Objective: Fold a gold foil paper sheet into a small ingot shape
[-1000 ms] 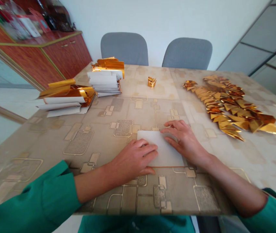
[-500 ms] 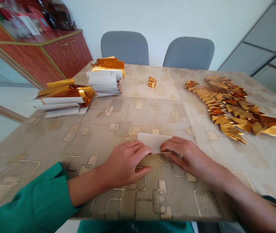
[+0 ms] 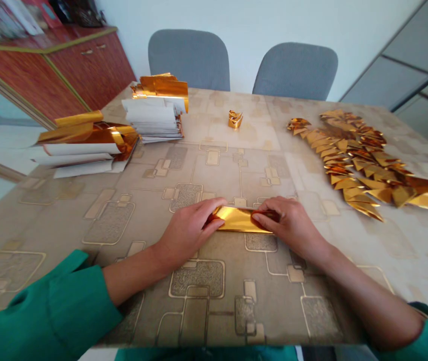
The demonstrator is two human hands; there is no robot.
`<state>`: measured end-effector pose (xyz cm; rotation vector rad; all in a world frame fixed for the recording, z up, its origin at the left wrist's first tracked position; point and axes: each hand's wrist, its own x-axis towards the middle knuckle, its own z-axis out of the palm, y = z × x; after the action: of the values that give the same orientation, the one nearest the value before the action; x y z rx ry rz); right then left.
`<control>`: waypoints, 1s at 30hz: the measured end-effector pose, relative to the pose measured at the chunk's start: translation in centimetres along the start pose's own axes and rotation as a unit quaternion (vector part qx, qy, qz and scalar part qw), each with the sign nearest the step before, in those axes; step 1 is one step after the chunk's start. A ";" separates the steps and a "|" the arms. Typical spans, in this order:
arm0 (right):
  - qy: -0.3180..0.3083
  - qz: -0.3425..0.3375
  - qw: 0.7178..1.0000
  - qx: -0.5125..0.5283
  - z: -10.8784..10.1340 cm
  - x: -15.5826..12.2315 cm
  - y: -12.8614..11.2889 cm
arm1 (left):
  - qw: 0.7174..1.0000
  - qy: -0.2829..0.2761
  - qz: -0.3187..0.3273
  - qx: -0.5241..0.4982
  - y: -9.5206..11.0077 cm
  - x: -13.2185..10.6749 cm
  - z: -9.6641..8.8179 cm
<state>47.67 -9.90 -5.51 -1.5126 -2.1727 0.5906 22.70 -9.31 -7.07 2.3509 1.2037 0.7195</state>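
A strip of gold foil paper (image 3: 238,219) lies folded near the front of the table, its shiny side up. My left hand (image 3: 192,228) grips its left end between thumb and fingers. The right end is pinched by my right hand (image 3: 292,223), whose thumb presses on the gold face. Farther back stands a small folded gold piece (image 3: 235,119). To the right spread long rows of folded gold paper pieces (image 3: 352,155), overlapping one another.
At the back left are a stack of gold and white paper sheets (image 3: 155,118) and a looser pile of the same sheets (image 3: 82,150). Two grey chairs (image 3: 189,57) stand behind the patterned table (image 3: 206,316). A wooden cabinet (image 3: 82,65) is at the far left.
The paper showed its white side half a second ago; now a folded gold face shows. Both hands have shifted slightly away from me, and both now pinch its ends. The view has tilted down a little.
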 end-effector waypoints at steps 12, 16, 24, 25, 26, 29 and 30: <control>0.019 0.014 0.998 -0.063 0.7 0.0 -0.2 | 0.966 -0.002 0.208 0.155 1.6 -0.8 0.1; 0.025 0.012 0.998 -0.062 0.8 0.0 0.0 | 0.956 -0.099 0.231 0.152 2.3 -2.0 1.0; 0.024 0.011 0.998 -0.065 0.7 -0.1 -0.4 | 0.960 -0.161 0.184 0.138 2.1 -2.6 1.3; 0.024 0.011 0.997 -0.067 0.7 -0.1 -0.4 | 0.960 -0.163 0.183 0.137 2.1 -2.5 1.3; 0.025 0.011 0.997 -0.069 0.8 -0.1 -0.4 | 0.960 -0.164 0.182 0.136 2.2 -2.5 1.3; 0.024 0.011 0.997 -0.077 0.9 -0.1 -0.3 | 0.960 -0.165 0.182 0.137 2.2 -2.5 1.4; 0.023 0.011 0.996 -0.081 0.9 -0.1 -0.2 | 0.960 -0.165 0.182 0.137 2.2 -2.6 1.5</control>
<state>47.00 -10.11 -6.16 -1.6176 -2.2184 0.3903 23.69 -12.78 -7.71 2.8225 0.7748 0.2530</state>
